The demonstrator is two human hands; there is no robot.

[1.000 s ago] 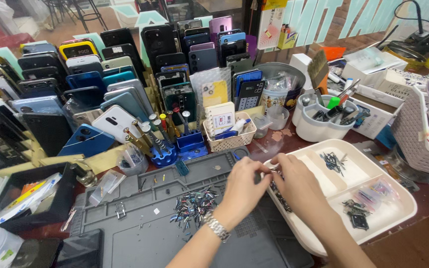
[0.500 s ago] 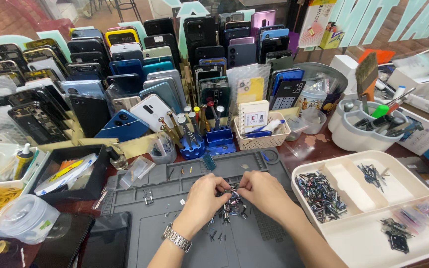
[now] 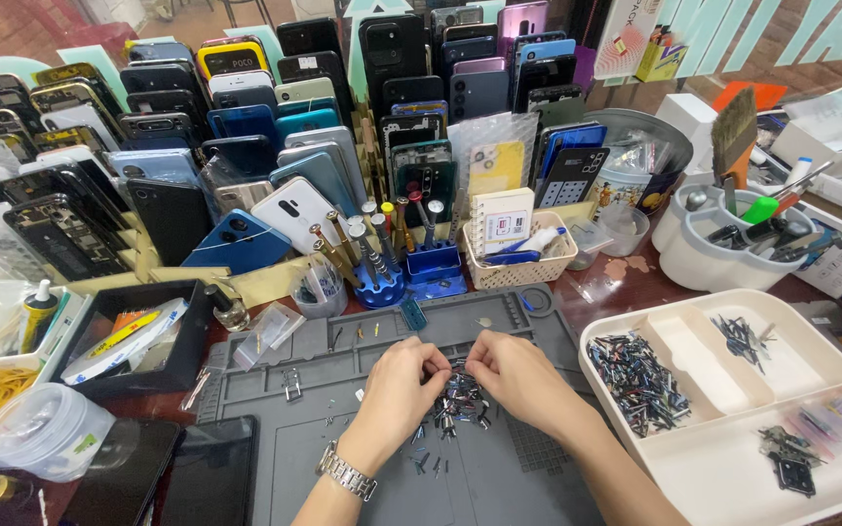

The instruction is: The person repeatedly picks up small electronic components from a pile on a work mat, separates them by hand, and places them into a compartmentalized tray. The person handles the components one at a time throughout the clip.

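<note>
— 2 hands on what?
— Left hand [image 3: 403,382] and right hand [image 3: 509,375], fingers curled, pinch at a pile of small metal parts [image 3: 455,401] on the grey ribbed mat [image 3: 363,458].
— Pointing where?
— Slim, dark, shiny slivers, long axes every way; what each pinch holds I cannot tell.

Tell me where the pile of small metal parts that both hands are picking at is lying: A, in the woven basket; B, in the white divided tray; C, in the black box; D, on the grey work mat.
D: the left hand and right hand meet over the pile of small parts, which lies on the grey work mat, apart from the white divided tray to its right.
</note>
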